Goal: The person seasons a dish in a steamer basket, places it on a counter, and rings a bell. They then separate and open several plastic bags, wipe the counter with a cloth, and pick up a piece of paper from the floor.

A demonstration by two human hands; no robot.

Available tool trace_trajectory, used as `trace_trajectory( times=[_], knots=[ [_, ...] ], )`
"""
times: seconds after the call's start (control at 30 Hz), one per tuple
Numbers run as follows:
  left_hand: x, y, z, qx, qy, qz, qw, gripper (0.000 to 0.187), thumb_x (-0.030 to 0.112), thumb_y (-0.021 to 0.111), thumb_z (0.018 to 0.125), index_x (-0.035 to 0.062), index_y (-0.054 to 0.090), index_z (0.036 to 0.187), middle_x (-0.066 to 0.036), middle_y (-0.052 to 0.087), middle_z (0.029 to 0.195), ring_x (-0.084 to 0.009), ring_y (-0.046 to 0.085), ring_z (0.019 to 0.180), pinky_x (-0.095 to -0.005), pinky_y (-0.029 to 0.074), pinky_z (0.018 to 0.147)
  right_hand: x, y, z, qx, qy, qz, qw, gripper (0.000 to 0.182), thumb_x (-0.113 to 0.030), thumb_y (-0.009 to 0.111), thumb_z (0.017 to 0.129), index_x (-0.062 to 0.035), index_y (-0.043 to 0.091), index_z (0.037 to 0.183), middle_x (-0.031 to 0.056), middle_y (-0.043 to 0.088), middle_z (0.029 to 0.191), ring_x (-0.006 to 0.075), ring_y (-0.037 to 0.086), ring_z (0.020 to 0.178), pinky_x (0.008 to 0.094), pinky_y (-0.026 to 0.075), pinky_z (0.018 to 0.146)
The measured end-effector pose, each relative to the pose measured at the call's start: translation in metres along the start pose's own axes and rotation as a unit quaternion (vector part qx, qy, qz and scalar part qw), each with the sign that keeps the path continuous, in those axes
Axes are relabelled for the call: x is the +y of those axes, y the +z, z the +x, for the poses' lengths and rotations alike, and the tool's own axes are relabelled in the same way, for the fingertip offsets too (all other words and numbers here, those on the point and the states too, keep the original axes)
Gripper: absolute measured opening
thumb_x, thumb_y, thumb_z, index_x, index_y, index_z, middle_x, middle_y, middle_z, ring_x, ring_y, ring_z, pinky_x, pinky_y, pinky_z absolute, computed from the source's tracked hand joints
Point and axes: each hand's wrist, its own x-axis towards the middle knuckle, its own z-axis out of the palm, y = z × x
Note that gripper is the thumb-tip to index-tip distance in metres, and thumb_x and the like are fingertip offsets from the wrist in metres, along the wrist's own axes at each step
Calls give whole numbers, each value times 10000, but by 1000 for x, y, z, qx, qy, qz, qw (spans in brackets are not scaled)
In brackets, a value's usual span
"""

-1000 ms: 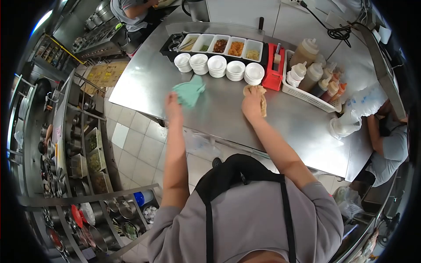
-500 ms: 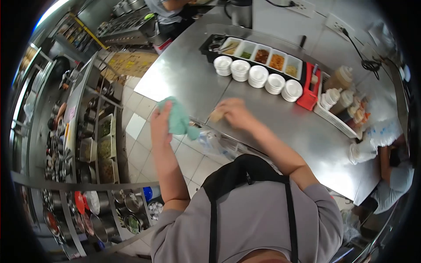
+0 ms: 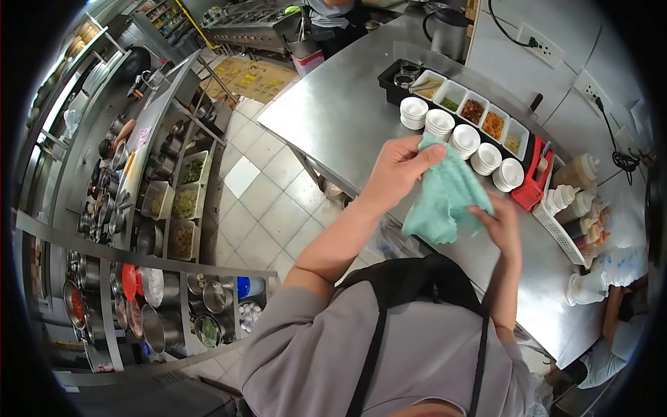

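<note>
A green cloth (image 3: pixel 448 191) hangs spread between my two hands, over the steel counter's front edge. My left hand (image 3: pixel 406 167) pinches its top corner between thumb and fingers. At the cloth's right side is my right hand (image 3: pixel 500 222), slightly blurred, with its fingers closed on the edge. Just beyond the cloth, stacks of small white dishes (image 3: pixel 464 139) stand in a row, partly covered by its top. Behind them a black tray holds white containers of toppings (image 3: pixel 493 125).
The steel counter (image 3: pixel 326 104) carries a red holder (image 3: pixel 533 182), a white basket (image 3: pixel 559 233) of squeeze bottles and a metal jug (image 3: pixel 447 33). Shelves with pots and food containers (image 3: pixel 186 201) stand at the left. Other people are at the back and far right.
My left hand has moved right with the cloth, which now hangs open. My right hand has moved right and taken hold of the cloth's edge. The view has shifted.
</note>
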Motion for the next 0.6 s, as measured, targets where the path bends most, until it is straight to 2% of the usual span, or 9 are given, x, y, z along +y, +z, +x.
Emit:
trace_trajectory(
  times=[0.1, 0.17, 0.2, 0.3, 0.33, 0.4, 0.47, 0.57, 0.6],
  knots=[
    [10, 9, 1, -71, 9, -99, 993, 156, 163, 622, 856, 22, 634, 920, -15, 632, 846, -78, 567, 771, -231, 449, 681, -18, -53, -29, 8, 55, 90, 994, 153, -91, 713, 685, 15, 610, 725, 60, 567, 738, 160, 502, 627, 279, 396, 589],
    [11, 19, 10, -141, 8, -145, 979, 185, 173, 631, 849, 29, 626, 965, -23, 635, 876, -95, 575, 788, -242, 458, 686, 1, -71, -42, 62, -71, 205, 974, 197, -128, 717, 675, 12, 626, 781, 79, 585, 773, 157, 530, 667, 273, 422, 613],
    [8, 24, 25, -71, -34, -146, 986, 286, 293, 583, 867, 27, 639, 955, -25, 641, 832, -98, 581, 742, -240, 458, 655, -18, -67, -36, 176, -29, 248, 952, 223, -145, 698, 697, 14, 623, 835, 90, 592, 794, 165, 553, 695, 277, 440, 631],
    [1, 54, 75, -80, -283, -208, 933, 601, 569, 412, 875, 56, 539, 1160, -56, 624, 1023, -211, 597, 930, -353, 478, 812, -68, -68, -2, 413, 199, 366, 810, 453, -361, 614, 811, 23, 564, 1046, 130, 610, 919, 216, 607, 803, 291, 493, 719],
    [-23, 65, 69, -107, -311, -220, 918, 601, 569, 412, 875, 56, 539, 1160, -56, 624, 1023, -211, 597, 930, -353, 478, 812, -29, -86, -8, 363, 291, 359, 809, 522, -445, 580, 824, 4, 545, 1088, 142, 607, 950, 217, 613, 834, 309, 502, 757],
    [-79, 68, 68, -147, -441, -320, 826, 706, 633, 280, 873, 41, 538, 1158, -85, 621, 1048, -238, 600, 960, -404, 453, 875, 8, -91, -28, 289, 248, 481, 790, 512, -456, 541, 854, -15, 540, 1113, 136, 608, 1002, 217, 614, 886, 341, 503, 791],
    [-119, 57, 57, -224, -457, -331, 795, 587, 531, 364, 903, 25, 529, 1152, -119, 612, 1059, -227, 614, 924, -377, 493, 802, 56, -88, -72, 215, 263, 565, 752, 443, -391, 497, 898, -10, 553, 1117, 112, 616, 1060, 220, 600, 963, 358, 488, 849],
    [-123, 74, 37, -222, -416, -169, 866, 494, 411, 553, 866, -26, 550, 1097, -68, 625, 1023, -196, 621, 890, -327, 496, 779, 39, -86, -119, 241, 246, 557, 756, 379, -170, 615, 835, -18, 520, 1169, 110, 616, 1042, 212, 585, 994, 346, 460, 888],
    [-130, 77, 34, -200, -383, -142, 890, 431, 331, 597, 849, -22, 555, 1093, -58, 626, 994, -177, 620, 857, -307, 494, 750, 32, -83, -126, 246, 228, 487, 807, 454, -101, 634, 801, -16, 471, 1215, 106, 613, 1036, 206, 576, 1006, 341, 456, 891]
  ],
)
